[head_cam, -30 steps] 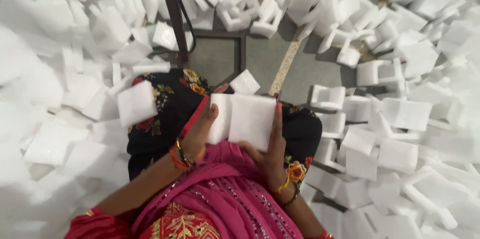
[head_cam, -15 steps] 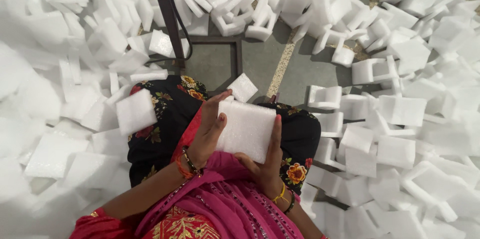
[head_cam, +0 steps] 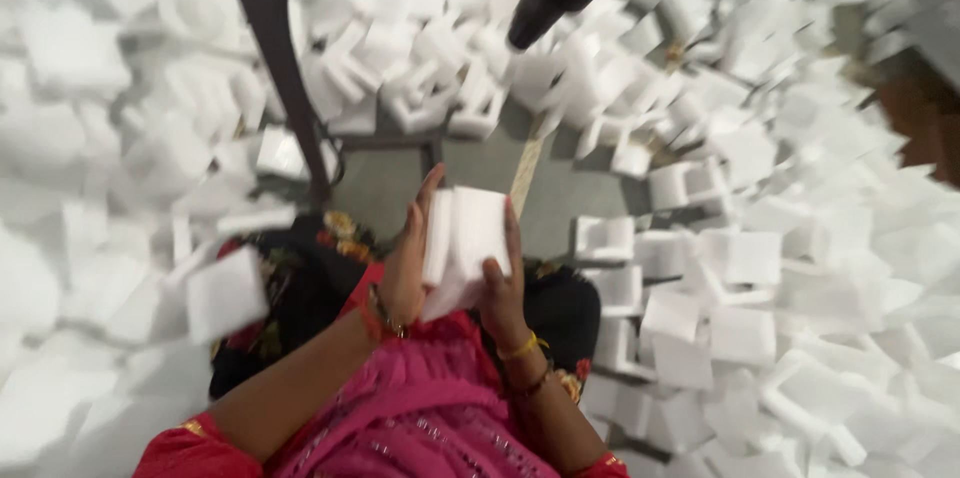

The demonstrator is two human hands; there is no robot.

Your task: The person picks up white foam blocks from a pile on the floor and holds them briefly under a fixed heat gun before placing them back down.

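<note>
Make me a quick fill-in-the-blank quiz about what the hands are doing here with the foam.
1. Both hands hold a ____ foam block between them.
2. The left hand and the ____ hand grip opposite sides of it.
3. Bangles show on the right wrist, coloured ____.
4. The floor around is heaped with foam ____.

Missing words: white; right; yellow; pieces

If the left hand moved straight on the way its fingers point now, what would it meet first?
The left hand, holding the white foam block, points up the picture. It would probably cross bare grey floor first, then meet the foam pieces piled beyond; depth is unclear.
</note>
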